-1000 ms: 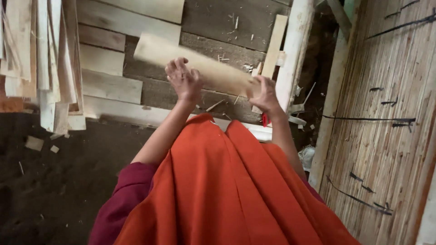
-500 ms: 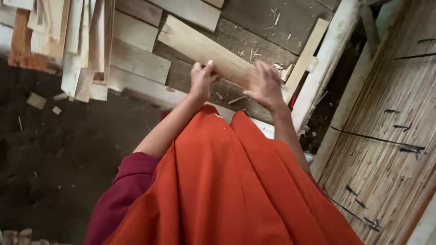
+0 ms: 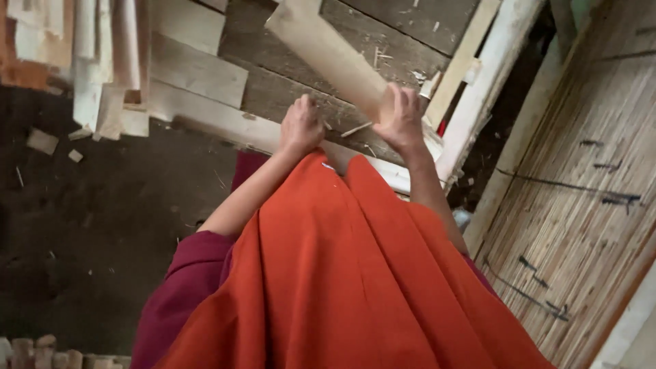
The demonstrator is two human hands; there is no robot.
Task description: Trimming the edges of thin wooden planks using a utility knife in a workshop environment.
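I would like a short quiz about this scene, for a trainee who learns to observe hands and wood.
1. True or false: the right hand grips the near end of the pale wooden plank.
2. Where is the left hand? A) clamped on the plank; B) closed in a fist just beside it, over the dark boards; C) on the woven mat wall.
3. Fill in: the stack of thin pale wood strips lies at the upper ___ of the picture.

Key: 1 true; 2 B; 3 left.
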